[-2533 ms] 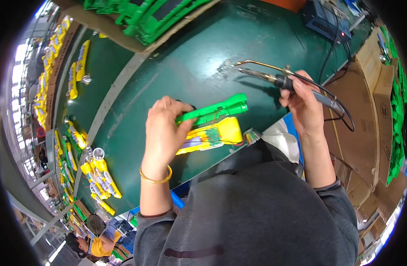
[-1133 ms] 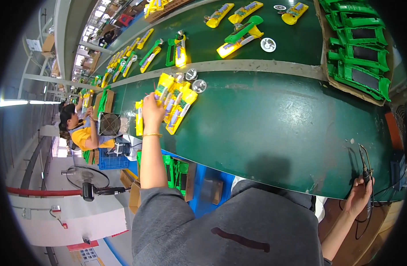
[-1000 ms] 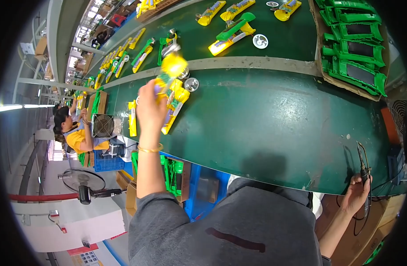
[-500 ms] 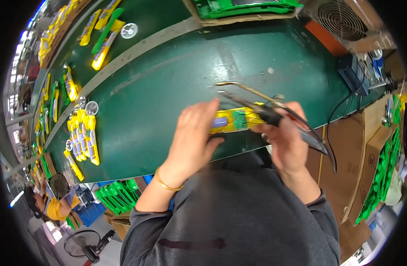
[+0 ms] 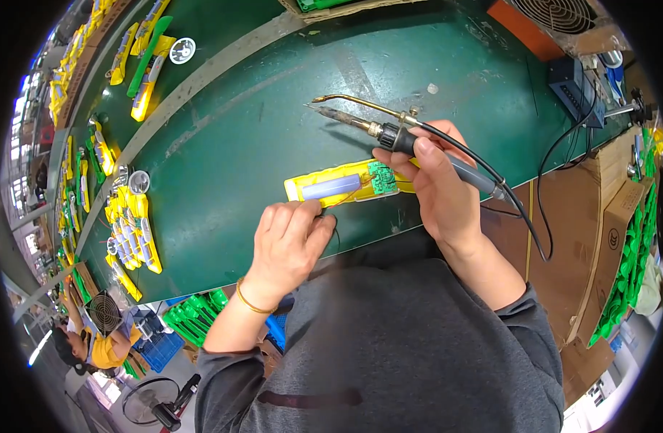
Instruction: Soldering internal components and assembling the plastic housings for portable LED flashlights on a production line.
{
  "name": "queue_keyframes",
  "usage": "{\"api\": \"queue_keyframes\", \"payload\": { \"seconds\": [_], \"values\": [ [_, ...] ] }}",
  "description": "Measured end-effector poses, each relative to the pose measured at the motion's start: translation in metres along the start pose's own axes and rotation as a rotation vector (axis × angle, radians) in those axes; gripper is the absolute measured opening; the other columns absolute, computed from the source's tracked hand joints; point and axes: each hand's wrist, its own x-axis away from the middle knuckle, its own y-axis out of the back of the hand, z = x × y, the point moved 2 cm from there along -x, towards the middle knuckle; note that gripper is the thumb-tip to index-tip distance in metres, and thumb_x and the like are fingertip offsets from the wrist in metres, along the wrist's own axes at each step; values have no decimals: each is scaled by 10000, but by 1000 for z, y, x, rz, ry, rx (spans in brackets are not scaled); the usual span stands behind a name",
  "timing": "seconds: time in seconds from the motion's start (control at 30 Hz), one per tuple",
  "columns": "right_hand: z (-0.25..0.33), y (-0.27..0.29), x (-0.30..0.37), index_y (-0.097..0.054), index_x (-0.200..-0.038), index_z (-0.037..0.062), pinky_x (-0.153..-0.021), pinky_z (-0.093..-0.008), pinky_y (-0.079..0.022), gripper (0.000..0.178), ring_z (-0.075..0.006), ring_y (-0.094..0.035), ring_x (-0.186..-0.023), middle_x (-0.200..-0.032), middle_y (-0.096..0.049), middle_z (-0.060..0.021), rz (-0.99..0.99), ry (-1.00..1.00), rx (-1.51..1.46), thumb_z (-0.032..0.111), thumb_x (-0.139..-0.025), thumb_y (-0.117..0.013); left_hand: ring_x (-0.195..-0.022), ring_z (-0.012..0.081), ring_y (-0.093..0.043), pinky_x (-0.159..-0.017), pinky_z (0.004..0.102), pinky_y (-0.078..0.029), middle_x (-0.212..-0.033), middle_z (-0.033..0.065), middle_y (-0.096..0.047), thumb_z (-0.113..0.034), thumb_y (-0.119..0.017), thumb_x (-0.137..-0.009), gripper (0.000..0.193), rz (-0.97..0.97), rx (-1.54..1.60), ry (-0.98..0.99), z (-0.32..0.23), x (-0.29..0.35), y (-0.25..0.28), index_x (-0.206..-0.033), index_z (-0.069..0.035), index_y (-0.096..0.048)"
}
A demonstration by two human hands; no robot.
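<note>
A soldering iron (image 5: 398,138) with a black collar and grey handle is gripped in my right hand (image 5: 450,184); its tip points left, above the bench. A thin brass tube (image 5: 360,102) with a black hose runs along the iron. Below it lies a yellow plastic housing (image 5: 297,186) holding a purple cylindrical battery (image 5: 333,187) and a green circuit board (image 5: 382,178). The board's right side is close to my right hand's fingers. My left hand (image 5: 284,242) is closed at the housing's lower left edge, its fingertips pinching thin wires, partly hidden.
Several filled yellow housings (image 5: 133,231) are grouped at the left of the green bench (image 5: 237,144), with more beyond a grey strip (image 5: 194,85). A blue box (image 5: 575,90) with a cable stands at right. Cartons (image 5: 562,238) are beside the bench. A person (image 5: 104,346) sits at far left.
My right hand has raised and turned the soldering iron leftward, off the housing. My left hand has drawn down and left, uncovering the battery, and its fingers have closed. The view has shifted slightly.
</note>
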Motion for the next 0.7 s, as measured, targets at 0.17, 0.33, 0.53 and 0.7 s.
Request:
{"api": "queue_keyframes", "payload": {
  "seconds": [0.17, 0.33, 0.53, 0.7],
  "values": [
    [-3, -2, 2, -502, -984, 26, -936, -421, -503, 134, -179, -633, -886, -944, -610, -94, 5, 2, 3, 138, -920, -537, -752, 183, -537, -650, 311, -398, -895, 15, -606, -62, -687, -657, 196, -104, 264, 49, -4, -19, 2, -849, -101, -685],
    [-4, 6, 3, -508, -1005, 25, -922, -384, -506, 148, -194, -625, -933, -982, -607, -100, 30, 14, -13, 144, -924, -542, -759, 206, -567, -695, 321, -409, -854, 21, -638, -48, -758, -653, 211, -253, 141, 218, -13, -36, -8, -849, -87, -690],
    [-7, 8, 0, -509, -1021, 21, -897, -336, -505, 154, -202, -624, -956, -994, -609, -107, 62, 4, -68, 141, -932, -548, -864, 190, -604, -801, 335, -364, -951, 24, -659, -75, -748, -679, 165, -373, 93, 243, -20, -49, -20, -832, -100, -693],
    [-3, 8, -2, -511, -1015, 23, -905, -337, -505, 142, -194, -625, -947, -986, -610, -104, 64, -29, -48, 130, -930, -550, -982, 256, -593, -841, 360, -393, -1024, 85, -653, -47, -745, -682, 163, -393, 307, 276, -23, -45, -18, -828, -85, -684]
  ]
}}
